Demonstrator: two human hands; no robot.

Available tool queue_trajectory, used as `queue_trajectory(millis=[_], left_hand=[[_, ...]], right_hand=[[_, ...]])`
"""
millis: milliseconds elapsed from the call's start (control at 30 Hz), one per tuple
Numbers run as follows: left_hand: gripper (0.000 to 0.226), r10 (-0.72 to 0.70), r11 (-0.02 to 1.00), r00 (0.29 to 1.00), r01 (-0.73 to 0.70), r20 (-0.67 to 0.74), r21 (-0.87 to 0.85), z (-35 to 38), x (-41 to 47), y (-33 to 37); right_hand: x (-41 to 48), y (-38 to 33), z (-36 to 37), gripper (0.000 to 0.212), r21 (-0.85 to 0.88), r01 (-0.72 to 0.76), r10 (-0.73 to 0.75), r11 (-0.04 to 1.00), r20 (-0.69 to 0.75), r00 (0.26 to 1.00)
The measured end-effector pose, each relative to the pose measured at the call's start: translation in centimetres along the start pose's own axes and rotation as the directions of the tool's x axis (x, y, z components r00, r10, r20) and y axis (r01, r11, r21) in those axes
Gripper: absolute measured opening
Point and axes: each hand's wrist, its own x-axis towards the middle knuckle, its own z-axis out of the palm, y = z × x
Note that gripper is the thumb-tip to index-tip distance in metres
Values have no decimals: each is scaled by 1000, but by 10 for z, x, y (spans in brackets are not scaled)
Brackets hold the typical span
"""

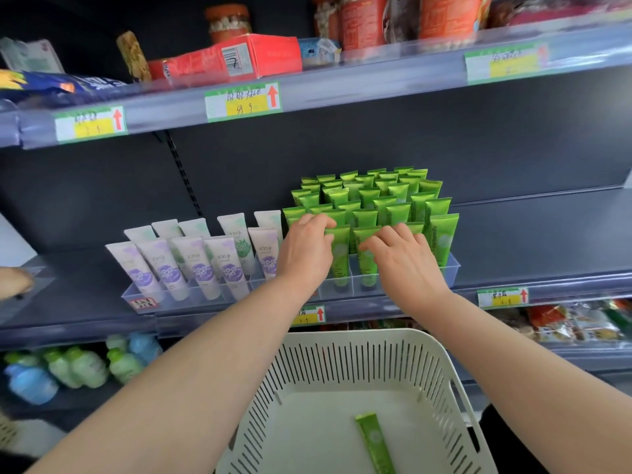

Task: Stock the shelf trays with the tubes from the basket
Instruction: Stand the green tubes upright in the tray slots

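Observation:
Several green tubes (441, 241) stand packed in rows in a clear shelf tray (452, 265) on the middle shelf. My left hand (306, 251) curls over the front row, with thumb and fingers pinching the top of one front green tube (340, 254). My right hand (405, 260) lies beside it, its spread fingers touching the tops of the neighbouring front tubes. One green tube (374, 443) lies flat on the bottom of the white slotted basket (342, 336) below my arms.
A second clear tray (136, 297) to the left holds white and purple tubes (201, 265). The upper shelf edge (342, 87) with price labels overhangs. Bottles (82, 367) fill the lower left shelf, and snack packs (574, 323) sit at the lower right.

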Motion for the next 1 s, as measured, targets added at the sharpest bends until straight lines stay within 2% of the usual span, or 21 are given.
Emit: queue_trajectory(millis=[133,267,467,700,900,1000], left_hand=[[26,70,992,994,-78,79,102,-3,-24,-11],[28,152,959,959,-202,241,198,9,-50,-31],[27,133,930,896,-260,423,260,46,-89,-68],[27,25,943,797,-220,604,250,94,-148,-106],[30,-75,966,690,-129,720,224,121,-182,-137],[29,-116,963,625,-119,772,241,130,-192,-148]], right_hand=[[-22,-7,3,43,19,9,-11,1000,79,997],[-48,-14,15,45,-16,33,-29,999,199,980],[-86,-28,42,48,21,15,-23,1000,454,891],[-147,-43,97,41,9,-25,11,1000,699,715],[-192,-54,134,41,-56,-106,95,993,906,413],[-211,-55,147,38,-75,-126,111,989,942,316]])
